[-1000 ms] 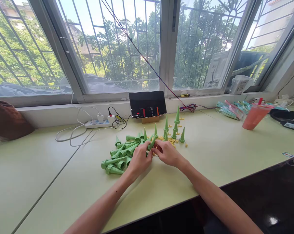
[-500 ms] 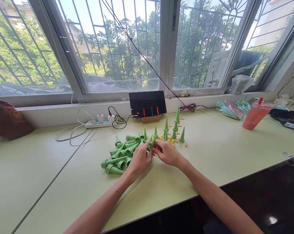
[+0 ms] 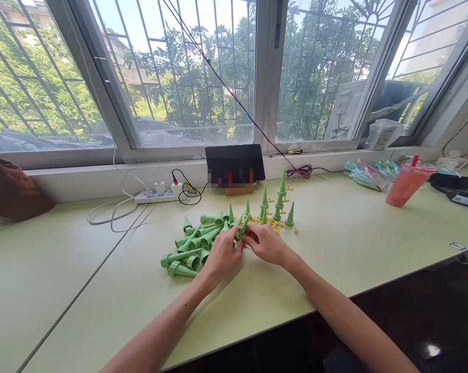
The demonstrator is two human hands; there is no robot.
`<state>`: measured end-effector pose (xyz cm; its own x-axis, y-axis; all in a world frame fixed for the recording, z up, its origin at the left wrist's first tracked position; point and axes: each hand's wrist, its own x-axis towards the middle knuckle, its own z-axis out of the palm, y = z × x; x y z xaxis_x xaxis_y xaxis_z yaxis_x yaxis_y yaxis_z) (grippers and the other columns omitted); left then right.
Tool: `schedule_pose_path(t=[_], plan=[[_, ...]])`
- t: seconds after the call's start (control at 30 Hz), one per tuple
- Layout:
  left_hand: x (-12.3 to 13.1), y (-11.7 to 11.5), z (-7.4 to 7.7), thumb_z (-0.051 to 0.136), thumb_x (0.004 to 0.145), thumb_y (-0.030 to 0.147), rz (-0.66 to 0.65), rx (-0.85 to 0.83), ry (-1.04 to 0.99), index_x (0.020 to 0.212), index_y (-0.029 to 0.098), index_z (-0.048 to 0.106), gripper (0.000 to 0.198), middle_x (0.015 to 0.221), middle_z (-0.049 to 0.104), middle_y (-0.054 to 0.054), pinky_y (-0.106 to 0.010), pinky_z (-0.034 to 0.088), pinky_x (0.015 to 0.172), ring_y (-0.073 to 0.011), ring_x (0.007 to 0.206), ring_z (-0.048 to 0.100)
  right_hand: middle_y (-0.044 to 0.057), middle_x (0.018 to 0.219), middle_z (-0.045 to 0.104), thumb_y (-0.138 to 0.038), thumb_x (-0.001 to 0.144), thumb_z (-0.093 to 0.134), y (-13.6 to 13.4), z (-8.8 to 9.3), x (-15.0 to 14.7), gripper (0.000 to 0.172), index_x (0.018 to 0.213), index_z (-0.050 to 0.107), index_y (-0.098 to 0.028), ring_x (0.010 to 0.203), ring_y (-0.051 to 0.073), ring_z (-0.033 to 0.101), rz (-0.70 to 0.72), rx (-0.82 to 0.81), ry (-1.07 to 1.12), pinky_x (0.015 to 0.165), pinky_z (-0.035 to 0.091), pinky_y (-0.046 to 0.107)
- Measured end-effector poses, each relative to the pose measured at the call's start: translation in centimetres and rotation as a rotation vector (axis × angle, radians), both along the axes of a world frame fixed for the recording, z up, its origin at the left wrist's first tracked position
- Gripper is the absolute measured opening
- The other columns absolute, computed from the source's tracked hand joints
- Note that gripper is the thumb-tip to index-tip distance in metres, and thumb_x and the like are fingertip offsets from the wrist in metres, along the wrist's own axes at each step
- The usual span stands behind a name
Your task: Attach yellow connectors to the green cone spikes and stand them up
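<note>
My left hand [image 3: 225, 252] is closed on a green plastic watering spike [image 3: 243, 227], its pointed end tilted up to the right. My right hand [image 3: 265, 242] meets it there, fingertips pinched together at the spike's wider end; whatever they grip is hidden. To the left lies a loose pile of green watering spikes [image 3: 208, 237] with hollow threaded ends. Small yellow plastic pieces [image 3: 275, 225] are scattered behind my right hand. Several spikes stand point up beyond it, including a tall stack [image 3: 280, 194] with yellow stubs sticking out sideways.
A dark tablet [image 3: 236, 163] leans on a small brown stand [image 3: 239, 190] near the window. A power strip [image 3: 158, 196] with looping cables is at the back left. On the right are a red cup with straw [image 3: 408, 185], plastic packets [image 3: 366, 174] and a black strap-like item [image 3: 459, 189].
</note>
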<state>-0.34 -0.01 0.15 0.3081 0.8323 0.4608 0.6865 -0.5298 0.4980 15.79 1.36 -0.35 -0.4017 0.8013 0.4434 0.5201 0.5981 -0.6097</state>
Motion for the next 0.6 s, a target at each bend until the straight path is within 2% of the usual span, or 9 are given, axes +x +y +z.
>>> schedule_pose_path(t=[0.37, 0.6], plan=[[0.07, -0.02, 0.02, 0.049, 0.083, 0.016, 0.004, 0.01, -0.007, 0.089, 0.019, 0.061, 0.014, 0.082, 0.067, -0.003, -0.027, 0.045, 0.071, -0.0164, 0.075, 0.06, -0.001, 0.065, 0.057, -0.025, 0.089, 0.05, -0.01, 0.05, 0.02, 0.017, 0.074, 0.047, -0.02, 0.056, 0.012, 0.046, 0.004, -0.007, 0.005, 0.053, 0.031, 0.024], [0.03, 0.03, -0.04, 0.048, 0.084, 0.016, -0.014, 0.009, -0.033, 0.096, 0.02, 0.062, 0.019, 0.08, 0.066, -0.002, -0.028, 0.046, 0.076, -0.017, 0.076, 0.061, 0.0, 0.066, 0.058, -0.025, 0.09, 0.051, -0.04, 0.02, 0.0, 0.017, 0.074, 0.048, -0.019, 0.056, 0.012, 0.047, 0.001, -0.013, 0.018, 0.053, 0.032, 0.024]])
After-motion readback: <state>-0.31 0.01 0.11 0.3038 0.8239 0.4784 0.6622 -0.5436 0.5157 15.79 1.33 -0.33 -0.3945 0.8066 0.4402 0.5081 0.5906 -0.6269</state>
